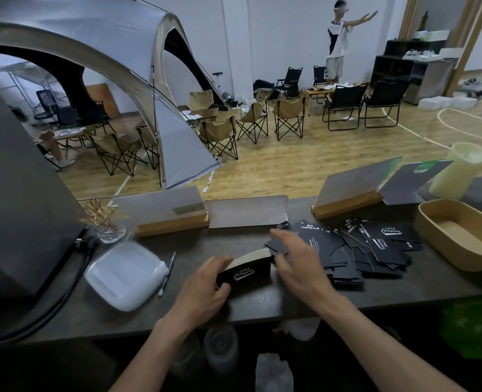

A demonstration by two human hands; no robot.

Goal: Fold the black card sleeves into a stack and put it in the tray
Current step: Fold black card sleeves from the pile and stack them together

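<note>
Cardstock this thin should feel light, stiff along its creases yet slick face to face, so the folded stack (246, 268) that the left hand (203, 292) grips with curled fingers is probably best squeezed across its short ends to keep it from fanning. It is matte black with a white script logo on its face and pale cut edges on top, resting on the desk (262, 301) between the hands. The right hand (296, 261) hovers with fingers relaxed, holding nothing, over the loose sleeves (375, 247) scattered beyond it, the tan tray (432, 241) lying further right.
</note>
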